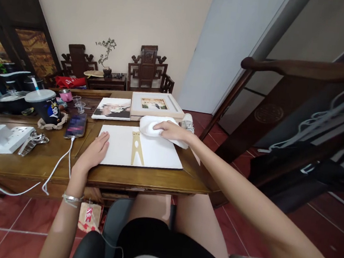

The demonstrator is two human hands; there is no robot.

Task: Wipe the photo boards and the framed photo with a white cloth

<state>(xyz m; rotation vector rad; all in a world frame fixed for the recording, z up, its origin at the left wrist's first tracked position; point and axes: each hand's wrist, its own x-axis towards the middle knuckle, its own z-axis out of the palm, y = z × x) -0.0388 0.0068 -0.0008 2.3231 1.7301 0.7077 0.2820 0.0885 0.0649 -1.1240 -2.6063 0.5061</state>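
A white rectangular board [116, 145] with a dark lower edge lies flat near the table's front edge. On it is a flat yellow-tan shape [134, 158] with two legs and an oval gap in its middle. My left hand [95, 151] rests flat on the board's left end, fingers stretched out. At the board's far right corner, my right hand [170, 130] is closed on a white, rounded, soft-looking bundle [147, 122]. Its exact kind is unclear, and my hand hides part of it.
Behind the board stand a portrait canvas [115, 107] and a framed picture [154, 103]. A see-through jar [188, 122] is at right. Leftward are a charging phone [76, 125], a lidded cup [44, 107], a power strip [14, 139] and trailing cables. A wooden chair [265, 111] stands right.
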